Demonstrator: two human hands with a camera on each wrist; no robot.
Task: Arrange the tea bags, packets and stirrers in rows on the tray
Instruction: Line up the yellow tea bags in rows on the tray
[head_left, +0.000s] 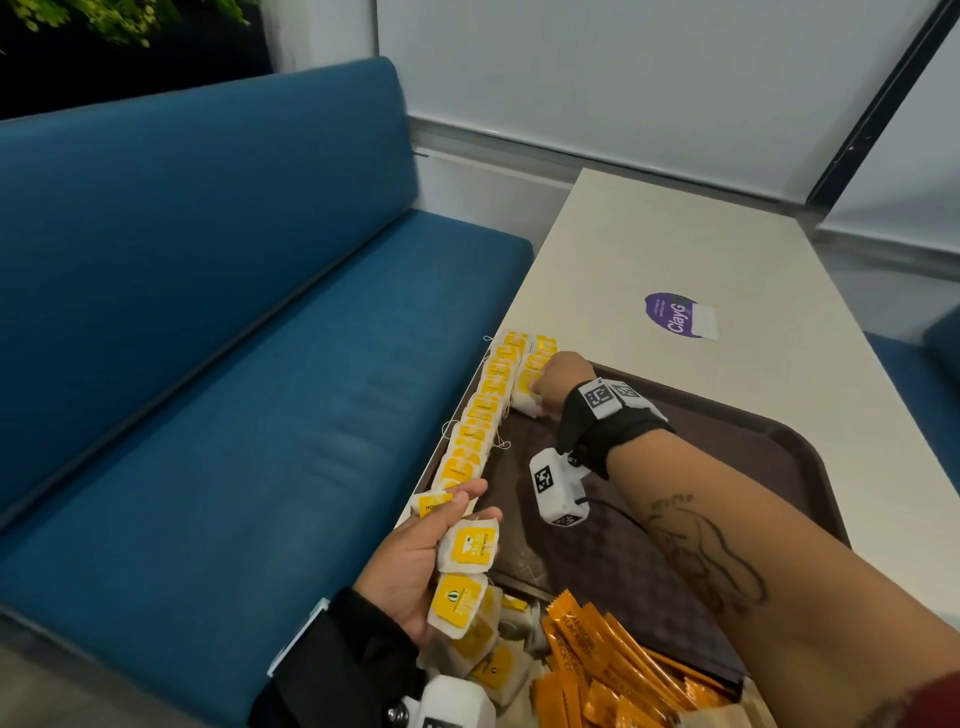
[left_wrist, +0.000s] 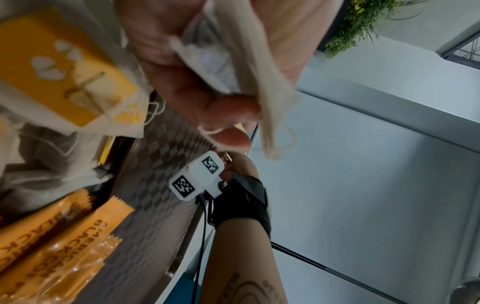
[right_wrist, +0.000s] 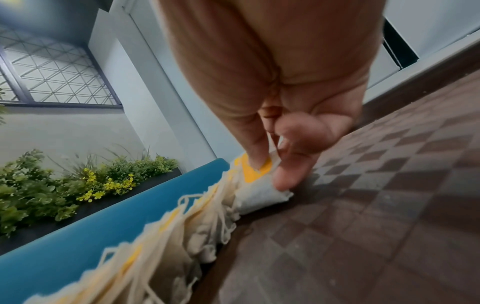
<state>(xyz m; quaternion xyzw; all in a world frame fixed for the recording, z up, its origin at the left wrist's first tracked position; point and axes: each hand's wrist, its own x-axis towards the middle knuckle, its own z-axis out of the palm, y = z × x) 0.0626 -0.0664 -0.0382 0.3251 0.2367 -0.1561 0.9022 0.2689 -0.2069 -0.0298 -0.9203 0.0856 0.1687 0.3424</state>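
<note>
A brown checkered tray (head_left: 753, 431) lies on the table. Along its left edge runs a long row of yellow-labelled tea bags (head_left: 475, 421), with a short second row (head_left: 537, 353) beside it at the far end. My right hand (head_left: 540, 397) reaches to that far end and pinches a tea bag (right_wrist: 259, 197) between thumb and fingers, low on the tray. My left hand (head_left: 467, 512) hovers at the near left corner and holds a few tea bags (head_left: 467, 545) in its curled fingers. Orange packets (head_left: 597, 644) and a heap of loose tea bags (head_left: 488, 660) lie at the tray's near end.
The white table (head_left: 675, 244) stretches beyond the tray and bears a purple sticker (head_left: 675, 314). A blue sofa bench (head_left: 208, 338) runs close along the table's left side. The tray's middle (right_wrist: 389, 185) is bare.
</note>
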